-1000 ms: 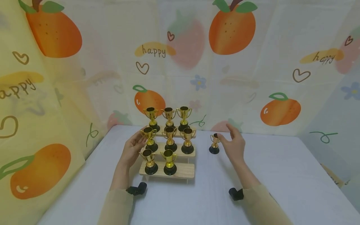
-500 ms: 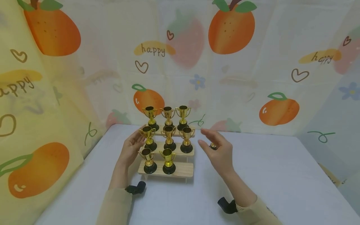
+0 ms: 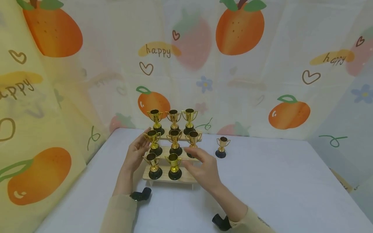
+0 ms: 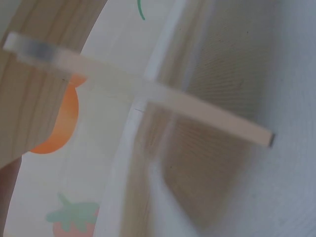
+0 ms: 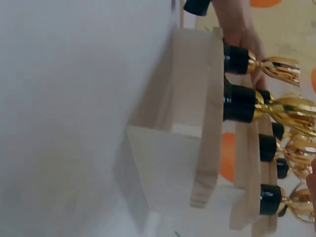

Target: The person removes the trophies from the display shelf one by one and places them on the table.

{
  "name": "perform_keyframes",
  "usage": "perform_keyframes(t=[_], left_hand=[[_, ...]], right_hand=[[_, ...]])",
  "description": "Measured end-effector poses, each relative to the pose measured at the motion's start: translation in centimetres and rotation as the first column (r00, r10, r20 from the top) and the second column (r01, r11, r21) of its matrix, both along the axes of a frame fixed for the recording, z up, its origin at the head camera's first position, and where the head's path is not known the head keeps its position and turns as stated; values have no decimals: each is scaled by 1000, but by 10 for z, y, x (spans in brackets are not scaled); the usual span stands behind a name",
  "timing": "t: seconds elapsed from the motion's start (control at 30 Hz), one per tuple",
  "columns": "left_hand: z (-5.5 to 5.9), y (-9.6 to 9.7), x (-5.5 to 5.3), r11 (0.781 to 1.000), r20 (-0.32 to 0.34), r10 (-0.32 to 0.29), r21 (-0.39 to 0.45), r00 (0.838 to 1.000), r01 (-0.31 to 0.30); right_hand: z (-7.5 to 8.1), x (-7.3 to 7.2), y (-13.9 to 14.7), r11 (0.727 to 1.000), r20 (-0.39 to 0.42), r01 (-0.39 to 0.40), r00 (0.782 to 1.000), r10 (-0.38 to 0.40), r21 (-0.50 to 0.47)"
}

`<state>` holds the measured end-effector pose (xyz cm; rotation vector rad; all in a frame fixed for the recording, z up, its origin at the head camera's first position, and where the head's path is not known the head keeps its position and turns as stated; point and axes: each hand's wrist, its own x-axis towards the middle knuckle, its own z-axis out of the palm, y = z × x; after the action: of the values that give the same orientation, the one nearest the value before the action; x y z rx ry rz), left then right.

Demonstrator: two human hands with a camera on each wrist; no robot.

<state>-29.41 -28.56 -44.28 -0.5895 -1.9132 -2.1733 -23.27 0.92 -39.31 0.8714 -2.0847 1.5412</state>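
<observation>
A three-step wooden stand (image 3: pixel 186 176) carries several small gold trophy cups on black bases. My left hand (image 3: pixel 135 153) rests at the stand's left side, fingers fairly straight toward the back and thumb by the middle step; its exact contact is hidden. My right hand (image 3: pixel 205 169) is over the front step's right end, thumb and fingers apart, holding nothing visible. It partly covers the middle row's right trophy (image 3: pixel 193 137). The front step's yellow-gold trophy (image 3: pixel 174 164) stands left of my right fingertips. Another trophy (image 3: pixel 222 147) stands upright on the tabletop, right of the stand.
The stand has pale side supports (image 5: pixel 165 163) beneath its steps. A white cloth (image 3: pixel 262 181) covers the table. Behind it hangs a fruit-print curtain (image 3: pixel 192 81). The back row of trophies (image 3: pixel 173 119) stands close to the curtain.
My right hand has moved left from beside the lone tabletop trophy to the stand's front right. That trophy shows fully again. My left hand stays at the stand's left side.
</observation>
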Motion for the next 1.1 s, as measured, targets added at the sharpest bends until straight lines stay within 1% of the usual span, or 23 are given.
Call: perform_keyframes(t=[0.13,0.27,0.37,0.5,0.67,0.9,0.97,1.03,1.1], left_hand=[[0,0,0,1000,0,-5,5,1000,5],[0,1,0,1000,4,-10,9,1000,10],[0,2,0,1000,0,-14,16,1000,14],[0,2,0,1000,-10,-12,23,1000,12],[0,1,0,1000,-5,-11,20,1000,11],[-4,-2,-1,998,-60,-45,41,997,47],[-4,-1,-1,999,-51,-37,38,998,39],[-2,-1,-1,1000,-18,-15,20,1000,15],[-1,0,0,1000,6,-4,12,1000,4]], right_hand=[[-4,0,-10,1000,46,-17,999,17,-5],[-6,0,-17,1000,138,-28,990,29,-10],[-7,0,-20,1000,210,-28,977,29,-6],[-8,-3,-23,1000,270,-21,963,20,2],[-10,-7,-27,998,333,-50,941,60,-39],[-14,-4,-32,997,391,-54,918,68,-46],[-15,-4,-34,996,401,-66,912,85,-60],[-17,-4,-36,995,407,-73,908,95,-68],[-19,-5,-37,995,406,-71,909,94,-70]])
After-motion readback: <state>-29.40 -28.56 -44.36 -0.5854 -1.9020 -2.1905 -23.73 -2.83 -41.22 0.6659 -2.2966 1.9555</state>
